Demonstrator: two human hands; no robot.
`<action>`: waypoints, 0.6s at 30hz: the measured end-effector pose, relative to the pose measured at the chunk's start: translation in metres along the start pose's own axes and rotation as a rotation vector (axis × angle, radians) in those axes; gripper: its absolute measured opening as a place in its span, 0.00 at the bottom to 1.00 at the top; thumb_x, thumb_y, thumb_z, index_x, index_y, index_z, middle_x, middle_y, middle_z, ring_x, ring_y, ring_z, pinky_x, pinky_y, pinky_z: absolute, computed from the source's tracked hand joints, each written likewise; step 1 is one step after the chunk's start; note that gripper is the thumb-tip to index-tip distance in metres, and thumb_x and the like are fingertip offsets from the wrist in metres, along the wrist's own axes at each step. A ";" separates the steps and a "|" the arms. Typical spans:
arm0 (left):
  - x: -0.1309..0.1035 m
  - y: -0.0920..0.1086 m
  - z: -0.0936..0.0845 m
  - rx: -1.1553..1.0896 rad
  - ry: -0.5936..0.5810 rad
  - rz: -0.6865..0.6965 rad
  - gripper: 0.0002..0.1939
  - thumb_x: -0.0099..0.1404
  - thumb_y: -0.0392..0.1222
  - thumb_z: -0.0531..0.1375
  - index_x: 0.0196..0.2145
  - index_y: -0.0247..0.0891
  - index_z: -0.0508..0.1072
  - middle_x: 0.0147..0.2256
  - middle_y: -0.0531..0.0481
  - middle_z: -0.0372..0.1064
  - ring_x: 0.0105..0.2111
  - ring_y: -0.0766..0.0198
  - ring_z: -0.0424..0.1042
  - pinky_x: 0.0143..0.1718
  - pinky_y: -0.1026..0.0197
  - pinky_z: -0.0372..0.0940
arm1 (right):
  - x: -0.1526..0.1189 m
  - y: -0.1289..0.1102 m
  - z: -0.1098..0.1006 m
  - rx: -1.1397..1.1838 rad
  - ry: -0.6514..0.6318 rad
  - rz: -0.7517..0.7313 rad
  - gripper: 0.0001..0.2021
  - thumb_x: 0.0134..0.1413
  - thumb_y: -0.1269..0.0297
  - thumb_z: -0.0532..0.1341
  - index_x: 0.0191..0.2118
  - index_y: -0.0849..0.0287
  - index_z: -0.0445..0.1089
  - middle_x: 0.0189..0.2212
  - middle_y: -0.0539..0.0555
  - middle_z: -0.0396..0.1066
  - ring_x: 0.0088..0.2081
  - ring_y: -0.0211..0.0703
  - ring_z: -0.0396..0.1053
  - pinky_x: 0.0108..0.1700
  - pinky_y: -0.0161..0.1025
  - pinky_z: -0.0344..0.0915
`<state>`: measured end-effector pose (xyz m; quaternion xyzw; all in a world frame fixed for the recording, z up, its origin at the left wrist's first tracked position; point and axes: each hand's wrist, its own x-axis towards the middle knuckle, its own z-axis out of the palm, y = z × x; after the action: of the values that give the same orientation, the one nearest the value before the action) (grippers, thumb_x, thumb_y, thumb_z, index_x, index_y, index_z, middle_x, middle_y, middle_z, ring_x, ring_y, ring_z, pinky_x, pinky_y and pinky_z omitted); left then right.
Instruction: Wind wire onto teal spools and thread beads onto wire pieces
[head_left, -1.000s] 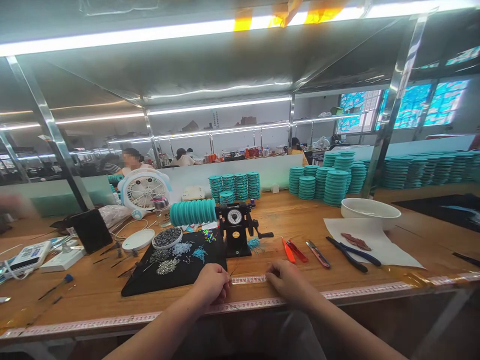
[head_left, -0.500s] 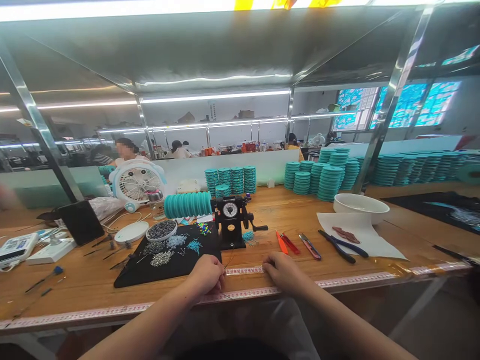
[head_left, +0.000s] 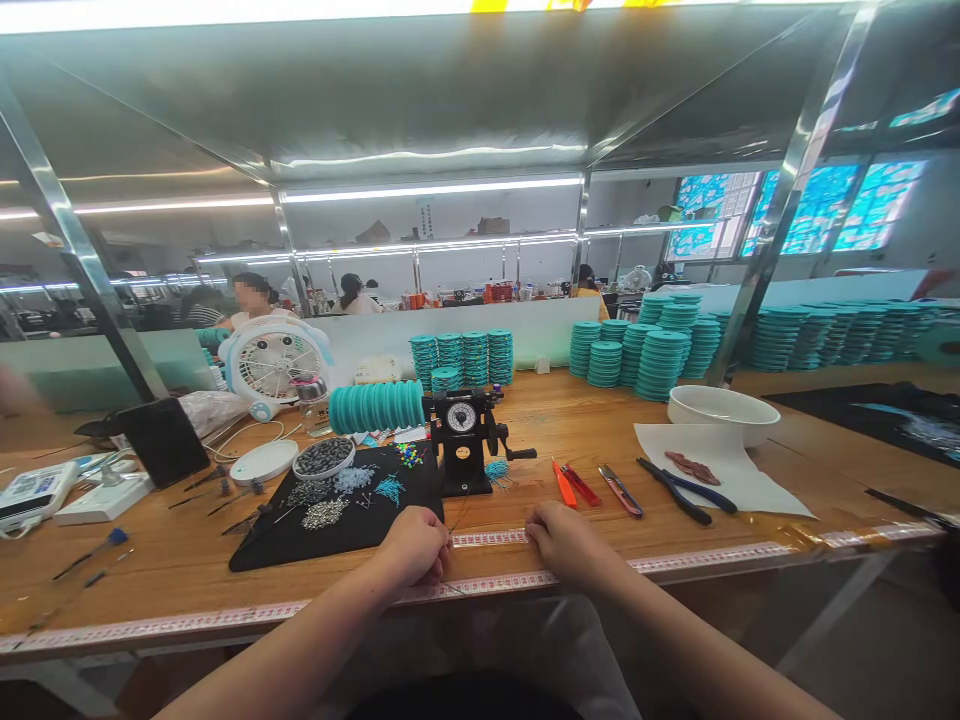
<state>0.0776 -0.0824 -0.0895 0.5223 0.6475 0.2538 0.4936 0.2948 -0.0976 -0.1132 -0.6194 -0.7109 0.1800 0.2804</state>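
Note:
My left hand [head_left: 414, 545] is closed in a pinch beside the right corner of the black mat [head_left: 300, 540]. A thin dark line [head_left: 459, 510] shows at its fingertips, and a loose bit of it trails below. My right hand [head_left: 564, 540] is also closed, thumb against fingers, at the other end of a short printed measuring tape [head_left: 489, 538] stuck to the table. What lies in its pinch is too fine to make out. Just beyond my hands stands a black hand-cranked winder [head_left: 462, 440] with a round dial.
Orange snips [head_left: 562, 484], a red-handled tool [head_left: 583, 486], a utility knife [head_left: 621, 492] and dark blue pliers [head_left: 686, 492] lie at right. A white bowl [head_left: 720, 415] stands behind them. Turquoise spools [head_left: 663, 365] are stacked at the back. A dish of dark beads [head_left: 324, 459] sits at left.
Both hands stay in nearly the same place, still pinched. The view shifts very slightly; nothing else visibly moves.

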 end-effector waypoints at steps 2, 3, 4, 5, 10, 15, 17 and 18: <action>0.000 -0.001 0.000 -0.007 0.000 -0.002 0.06 0.50 0.31 0.58 0.18 0.37 0.66 0.13 0.53 0.62 0.12 0.68 0.58 0.15 0.66 0.50 | 0.000 0.000 0.000 0.011 0.006 -0.006 0.10 0.49 0.75 0.56 0.20 0.59 0.64 0.22 0.53 0.68 0.28 0.42 0.63 0.29 0.36 0.51; 0.000 -0.001 0.000 -0.014 0.000 -0.004 0.06 0.49 0.31 0.58 0.18 0.37 0.66 0.13 0.53 0.63 0.12 0.68 0.58 0.15 0.66 0.50 | -0.001 0.000 0.001 0.019 0.010 -0.011 0.10 0.49 0.75 0.56 0.20 0.59 0.64 0.22 0.53 0.68 0.28 0.42 0.63 0.29 0.36 0.51; 0.000 -0.001 0.000 -0.022 -0.001 -0.007 0.06 0.49 0.31 0.58 0.18 0.37 0.66 0.13 0.53 0.63 0.12 0.68 0.58 0.15 0.66 0.50 | -0.001 0.001 0.002 0.029 0.015 -0.016 0.09 0.49 0.74 0.56 0.20 0.59 0.64 0.22 0.53 0.67 0.28 0.42 0.63 0.30 0.36 0.52; -0.001 -0.001 0.000 -0.033 -0.003 -0.010 0.06 0.49 0.30 0.58 0.18 0.36 0.66 0.13 0.53 0.63 0.12 0.68 0.58 0.15 0.66 0.50 | 0.000 0.002 0.002 0.041 0.021 -0.024 0.09 0.49 0.74 0.56 0.21 0.59 0.63 0.22 0.53 0.67 0.28 0.42 0.63 0.30 0.36 0.53; -0.006 0.010 -0.005 -0.160 -0.046 0.008 0.07 0.48 0.30 0.57 0.16 0.35 0.65 0.13 0.54 0.60 0.12 0.70 0.56 0.16 0.66 0.49 | -0.002 0.000 -0.003 0.151 0.081 -0.127 0.08 0.55 0.70 0.51 0.27 0.58 0.63 0.30 0.56 0.68 0.34 0.44 0.65 0.35 0.38 0.60; -0.011 0.021 -0.007 -0.345 -0.184 0.042 0.06 0.46 0.33 0.60 0.17 0.34 0.64 0.16 0.55 0.62 0.14 0.73 0.54 0.17 0.68 0.48 | -0.009 -0.032 -0.025 0.597 0.113 -0.354 0.10 0.59 0.61 0.52 0.28 0.58 0.63 0.46 0.59 0.64 0.47 0.48 0.64 0.37 0.38 0.65; -0.012 0.022 -0.006 -0.405 -0.242 0.026 0.05 0.46 0.34 0.61 0.19 0.33 0.66 0.17 0.54 0.62 0.15 0.74 0.54 0.17 0.68 0.47 | -0.009 -0.047 -0.028 0.777 0.070 -0.353 0.11 0.58 0.60 0.55 0.26 0.58 0.63 0.46 0.59 0.64 0.51 0.49 0.62 0.40 0.39 0.66; -0.013 0.021 -0.005 -0.434 -0.267 0.019 0.05 0.46 0.34 0.61 0.20 0.33 0.67 0.17 0.54 0.62 0.15 0.74 0.54 0.17 0.69 0.46 | -0.007 -0.053 -0.027 0.897 0.020 -0.338 0.11 0.56 0.59 0.56 0.26 0.58 0.63 0.46 0.58 0.65 0.51 0.50 0.62 0.39 0.39 0.66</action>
<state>0.0817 -0.0863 -0.0650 0.4390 0.5022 0.3202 0.6727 0.2713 -0.1161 -0.0615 -0.3147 -0.6509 0.4152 0.5522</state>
